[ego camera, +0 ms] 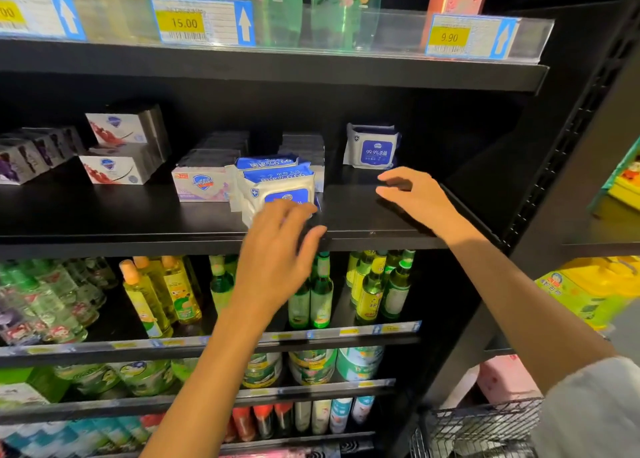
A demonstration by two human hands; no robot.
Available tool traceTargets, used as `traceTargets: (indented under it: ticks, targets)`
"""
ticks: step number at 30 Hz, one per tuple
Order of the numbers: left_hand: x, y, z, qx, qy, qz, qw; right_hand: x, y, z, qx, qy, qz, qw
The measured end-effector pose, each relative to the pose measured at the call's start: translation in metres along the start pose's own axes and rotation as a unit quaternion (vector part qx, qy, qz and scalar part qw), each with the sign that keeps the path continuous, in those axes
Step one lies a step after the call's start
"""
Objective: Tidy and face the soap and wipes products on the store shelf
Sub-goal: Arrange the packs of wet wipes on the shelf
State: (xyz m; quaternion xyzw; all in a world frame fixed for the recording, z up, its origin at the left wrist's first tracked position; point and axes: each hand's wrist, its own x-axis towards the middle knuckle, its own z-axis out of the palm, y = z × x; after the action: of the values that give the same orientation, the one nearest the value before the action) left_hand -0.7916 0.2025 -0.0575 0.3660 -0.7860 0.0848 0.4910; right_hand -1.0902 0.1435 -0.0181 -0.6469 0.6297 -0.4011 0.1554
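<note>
The wipes packs (277, 189) lie heaped near the front of the middle shelf (138, 215), two or three soft packets tipped over one another, one with its blue label upside down. They lean against a pink-and-white soap box (202, 184) just to their left. One more wipes pack (372, 146) stands upright further back and to the right, apart from the heap and facing out.

The left hand (277, 250) reaches over the shelf edge with its fingers (294, 212) spread and relaxed, their tips at or just on the nearest pack; motion blur hides whether they touch. The right hand (415, 194) hovers above bare shelf to the right, fingers loosely apart, holding nothing.

These packs look light and pliable: a film wrapper around a damp wad, so they should sag if lifted by a corner and may slide on the smooth black board. The glossy film is probably slippery. The best hold is likely across the short sides, thumb on one edge and fingers on the other, squeezing the padded body and not the crimped end seals, which would fold. They will not stand firmly alone, so each probably needs leaning against a neighbour. The soap boxes, including the red-patterned stack (121, 149) at left, are stiff cartons and should push square from a flat face.
</note>
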Motion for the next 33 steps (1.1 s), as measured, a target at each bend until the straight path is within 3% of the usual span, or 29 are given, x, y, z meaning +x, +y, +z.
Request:
traceTargets:
  ticks: [5, 9, 18, 25, 33]
  targets:
    - [0.042, 0.019, 0.039, -0.023, -0.272, 0.035, 0.961, 0.061, 0.020, 0.007, 0.083, 0.089, 0.069, 0.990]
    - [0.068, 0.012, 0.059, -0.007, -0.387, 0.028, 0.922, 0.092, 0.025, 0.010, 0.124, 0.122, 0.104, 0.979]
    - [0.069, 0.003, 0.068, -0.011, -0.405, 0.005, 0.914, 0.146, 0.037, 0.016, 0.164, 0.140, 0.127, 0.968]
    - [0.070, 0.006, 0.066, -0.010, -0.418, -0.007, 0.908, 0.154, 0.034, 0.027, 0.108, 0.153, 0.100, 0.977]
    - [0.070, 0.007, 0.068, -0.011, -0.415, -0.012, 0.910, 0.135, 0.029, 0.020, 0.085, 0.155, 0.128, 0.976]
